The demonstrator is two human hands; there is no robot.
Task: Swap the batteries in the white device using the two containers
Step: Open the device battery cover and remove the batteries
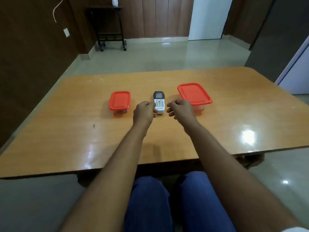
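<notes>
The remote (159, 102) lies flat on the table (234, 118), buttons up, with its dark screen at the far end. It sits between the two hands. The left hand (144, 111) is curled at the remote's left side and touches its near end, but I cannot tell if it is gripping it. The right hand (179, 108) is just right of the remote, fingers loosely bent, holding nothing and not touching it.

Left of the remote is the small box (119, 102) with an orange lid. Something dark shows through its clear wall, too blurry to name. Right of the remote is the big box (194, 95), also shut with an orange lid. The right hand hides part of its clear wall, and what is inside cannot be seen.
</notes>
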